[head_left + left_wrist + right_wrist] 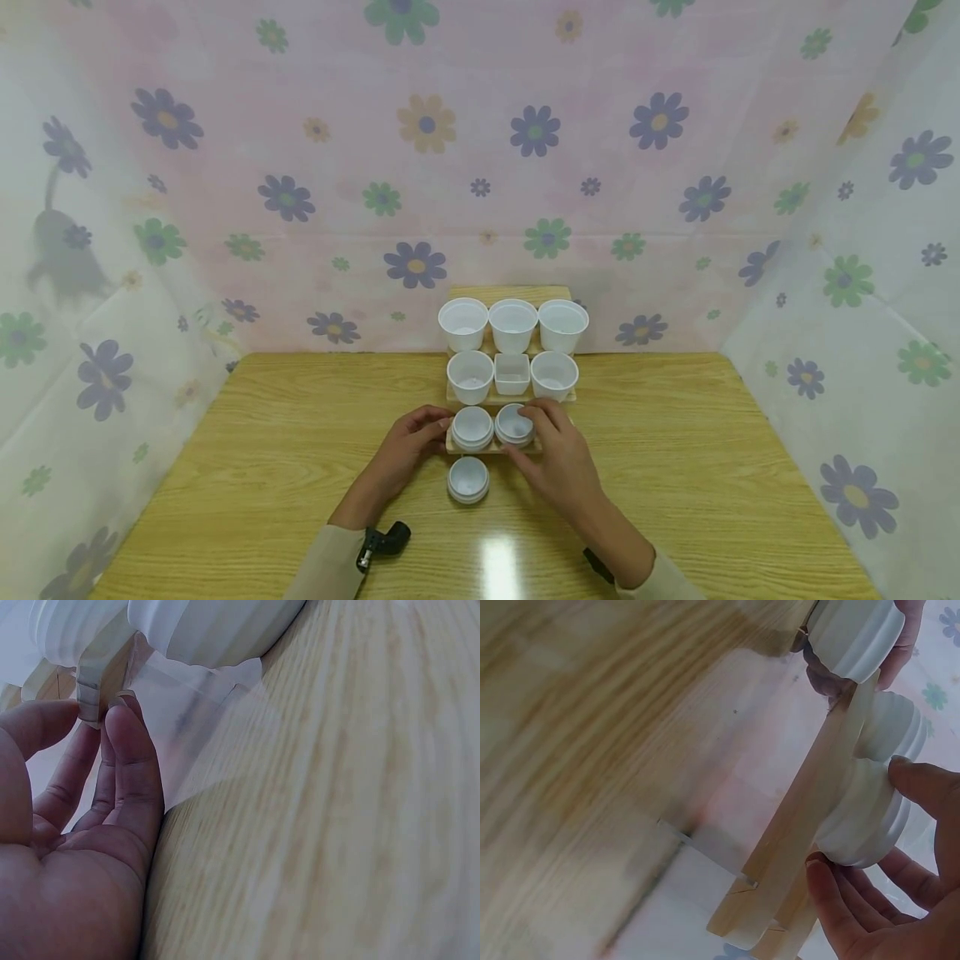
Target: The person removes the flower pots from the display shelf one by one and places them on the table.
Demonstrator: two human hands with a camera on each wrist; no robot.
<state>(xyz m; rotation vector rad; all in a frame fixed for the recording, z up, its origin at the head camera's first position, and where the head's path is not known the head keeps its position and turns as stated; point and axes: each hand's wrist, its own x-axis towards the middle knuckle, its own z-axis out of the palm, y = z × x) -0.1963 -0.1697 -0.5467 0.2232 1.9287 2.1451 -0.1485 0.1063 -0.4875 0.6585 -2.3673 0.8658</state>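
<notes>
A tiered wooden stand (510,294) holds white pots in rows. My left hand (405,450) is at the left end of its lowest step; in the left wrist view, thumb and fingers pinch the wooden end (91,690). With my right hand (561,467) I grip a small ridged white pot (514,425) on that step, thumb on one side and fingers on the other, as the right wrist view shows. Left of it on the same step sits a matching pot (472,427). A third small pot (468,480) stands on the table in front of the stand.
Higher on the stand are two round cups (470,379) flanking a square cup (512,375), with several larger cups (513,327) along the top row. Flower-patterned cloth (480,208) encloses the back and sides of the wood-grain table (300,442).
</notes>
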